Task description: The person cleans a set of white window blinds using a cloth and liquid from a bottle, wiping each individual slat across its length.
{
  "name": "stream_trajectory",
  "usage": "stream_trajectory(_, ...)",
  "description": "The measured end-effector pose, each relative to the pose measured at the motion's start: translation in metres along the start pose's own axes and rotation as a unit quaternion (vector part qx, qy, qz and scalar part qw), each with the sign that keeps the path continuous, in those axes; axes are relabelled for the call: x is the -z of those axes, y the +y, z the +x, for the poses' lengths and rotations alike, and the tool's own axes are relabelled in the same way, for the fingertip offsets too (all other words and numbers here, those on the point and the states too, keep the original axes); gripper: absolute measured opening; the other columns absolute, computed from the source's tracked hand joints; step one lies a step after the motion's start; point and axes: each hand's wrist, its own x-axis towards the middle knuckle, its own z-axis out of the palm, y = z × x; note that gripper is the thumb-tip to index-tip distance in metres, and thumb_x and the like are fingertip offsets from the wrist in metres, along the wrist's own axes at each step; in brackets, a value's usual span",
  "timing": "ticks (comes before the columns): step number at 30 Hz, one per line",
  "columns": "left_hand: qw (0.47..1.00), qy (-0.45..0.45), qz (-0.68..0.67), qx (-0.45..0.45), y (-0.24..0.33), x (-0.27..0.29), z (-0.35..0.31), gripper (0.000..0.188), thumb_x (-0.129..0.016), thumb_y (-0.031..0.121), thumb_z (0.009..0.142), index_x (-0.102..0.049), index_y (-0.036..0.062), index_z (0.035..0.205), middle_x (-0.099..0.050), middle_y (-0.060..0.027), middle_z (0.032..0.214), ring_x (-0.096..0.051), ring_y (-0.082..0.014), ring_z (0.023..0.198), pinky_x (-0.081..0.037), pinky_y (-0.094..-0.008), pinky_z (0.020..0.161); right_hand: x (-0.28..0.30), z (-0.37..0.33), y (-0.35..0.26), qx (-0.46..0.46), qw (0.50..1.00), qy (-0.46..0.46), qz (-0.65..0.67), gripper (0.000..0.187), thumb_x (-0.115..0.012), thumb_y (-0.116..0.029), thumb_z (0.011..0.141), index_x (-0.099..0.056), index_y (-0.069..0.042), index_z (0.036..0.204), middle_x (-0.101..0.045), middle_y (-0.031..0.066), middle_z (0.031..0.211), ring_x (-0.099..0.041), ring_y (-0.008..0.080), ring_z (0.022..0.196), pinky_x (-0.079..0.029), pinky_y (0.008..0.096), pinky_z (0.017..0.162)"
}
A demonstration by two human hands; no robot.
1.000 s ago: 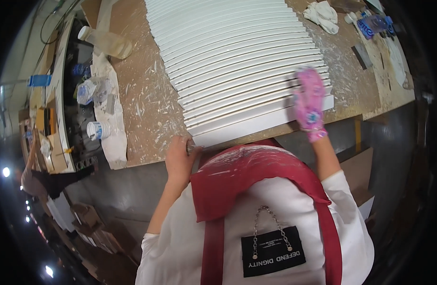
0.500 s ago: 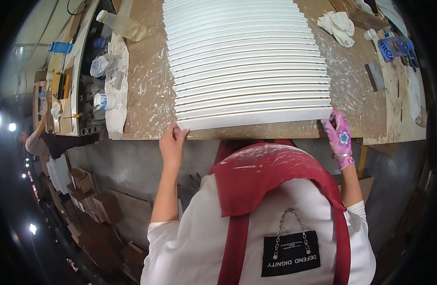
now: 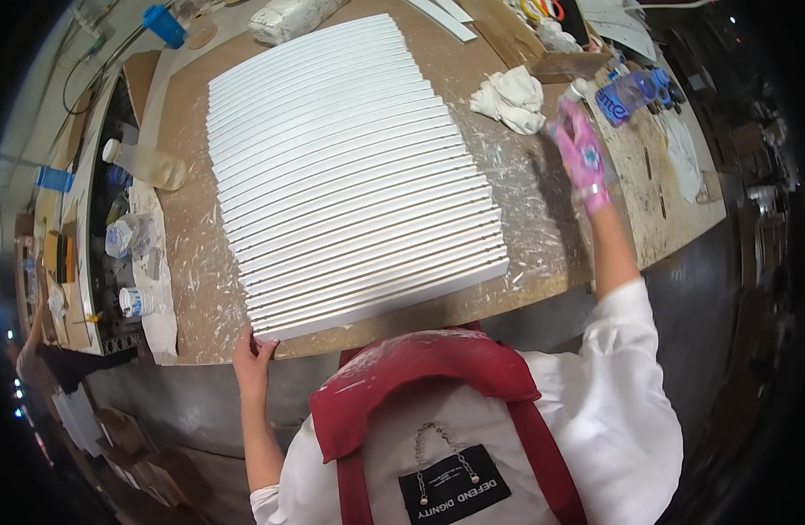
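Note:
A row of long white slats lies side by side on the brown, paint-scuffed worktable. At the near left corner, my bare left hand pinches the end of the nearest slat between thumb and fingers. My right hand, in a pink flowered glove, is stretched out over the right side of the table. Its thumb and fingers are apart, close to a crumpled white cloth and a small white-capped container. Whatever lies beneath that hand is hidden.
A purple-labelled plastic bottle stands at the right, by a cardboard box with scissors. To the left are a clear bottle of cloudy liquid and a white tub. A wrapped bundle lies at the far edge.
My right hand has left the slat's right end and moved up and right, near the cloth. My left hand stays at the left corner. The view has turned, showing more of the table's far side.

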Motion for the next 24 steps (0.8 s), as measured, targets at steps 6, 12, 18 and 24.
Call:
stream_trajectory(6,0.999,-0.015,0.028,0.013,0.022,-0.002,0.009,0.050,-0.074,0.010,0.078,-0.057,-0.0022,0.124,-0.059,-0.0089,0.080,-0.052,-0.0170,0.070,-0.047,-0.0301,0.068,-0.099,0.079,0.112,-0.007,0.936,-0.096,-0.337,0.069,-0.053,-0.053,0.089,-0.043,-0.007,0.139,-0.053,0.0202,0.130,-0.052,0.0366,0.120,-0.042,0.0453,0.100)
stream_trajectory(12,0.997,0.052,0.053,0.014,0.010,-0.006,-0.008,0.061,-0.078,0.011,0.075,-0.053,0.0010,0.129,-0.060,-0.0119,0.096,-0.056,-0.0202,0.081,-0.047,-0.0324,0.075,-0.062,0.096,0.098,-0.137,0.982,-0.099,0.079,0.039,-0.066,-0.043,0.085,-0.068,-0.006,0.100,-0.063,0.0026,0.089,-0.054,0.0117,0.075,-0.044,0.0282,0.069)
stream_trajectory(18,0.944,0.153,0.181,-0.229,0.013,-0.001,-0.001,0.074,-0.082,0.015,0.067,-0.049,0.0026,0.132,-0.054,-0.0177,0.128,-0.052,-0.0364,0.116,-0.043,-0.0413,0.096,0.011,0.024,0.086,0.020,0.986,-0.165,-0.026,0.034,-0.056,-0.025,0.096,-0.055,-0.009,0.126,-0.057,0.0051,0.118,-0.056,0.0150,0.103,-0.043,0.0293,0.093)
stream_trajectory(24,0.894,0.083,0.258,-0.356,0.044,-0.006,0.012,0.083,-0.078,0.040,0.069,-0.046,0.0101,0.139,-0.044,-0.0059,0.146,-0.041,-0.0307,0.132,-0.029,-0.0516,0.106,0.002,-0.077,-0.162,-0.044,0.971,-0.136,0.193,0.041,-0.053,-0.022,0.096,-0.052,-0.008,0.135,-0.058,0.0113,0.127,-0.061,0.0188,0.106,-0.048,0.0290,0.094)
